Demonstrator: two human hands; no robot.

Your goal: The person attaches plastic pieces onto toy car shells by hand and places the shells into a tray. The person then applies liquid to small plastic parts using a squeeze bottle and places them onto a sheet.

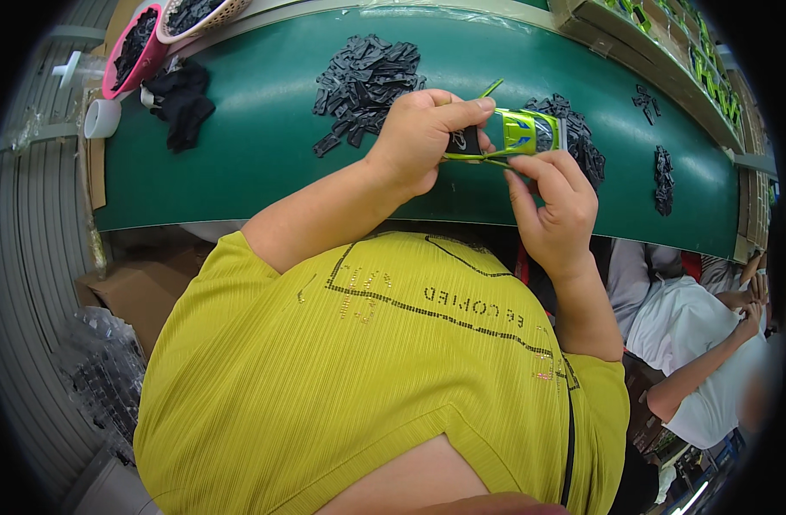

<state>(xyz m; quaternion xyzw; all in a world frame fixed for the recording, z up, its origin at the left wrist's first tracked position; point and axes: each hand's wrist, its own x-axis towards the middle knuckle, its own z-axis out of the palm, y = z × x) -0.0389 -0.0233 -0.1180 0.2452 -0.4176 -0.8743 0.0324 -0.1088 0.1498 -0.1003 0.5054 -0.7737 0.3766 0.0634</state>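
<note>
Over the green tabletop (264, 94) I hold a lime-green toy car shell (520, 130) with blue marks and a dark window. My left hand (417, 133) is closed round its black end, thumb on top. A thin lime-green strip (493, 87) sticks out on the far side, beyond my left thumb. Along the near side runs another thin green strip (470, 158). My right hand (554, 202) is closed at that near edge, thumb and forefinger pinching by the strip's end. How the strips join the shell is hidden by my fingers.
Small black plastic parts lie in a large heap (367, 86) and another pile (586, 146). Smaller clusters (663, 180) lie to the right. Pink (109, 79) and pale baskets, a dark cloth (182, 103) and a tape roll (102, 118) occupy the left. Green toys fill a right-hand rack; a person (689, 343) sits nearby.
</note>
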